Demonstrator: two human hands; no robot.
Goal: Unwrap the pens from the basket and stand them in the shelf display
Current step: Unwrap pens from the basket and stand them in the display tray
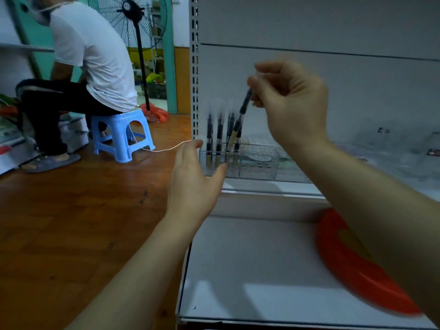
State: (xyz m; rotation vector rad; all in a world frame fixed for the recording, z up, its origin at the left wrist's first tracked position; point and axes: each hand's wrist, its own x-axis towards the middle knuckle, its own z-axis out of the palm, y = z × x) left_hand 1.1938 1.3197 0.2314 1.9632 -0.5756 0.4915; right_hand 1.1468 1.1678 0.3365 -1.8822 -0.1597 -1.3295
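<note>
The left hand (192, 170) is spread, fingers straight, and its thumb tip touches the front of the clear display holder (257, 163), at 9 o'clock of the holder. Four pens (219, 136) stand upright in the holder's left slots. At 1 o'clock from them, the right hand (292, 106) pinches the top of a fifth pen (238, 125). This pen is tilted, with its lower end at the slots. I judge the placing step is in hand; next the pen must be set upright and released. The red basket (352, 265) lies on the lower shelf (250, 270), at 5 o'clock.
</note>
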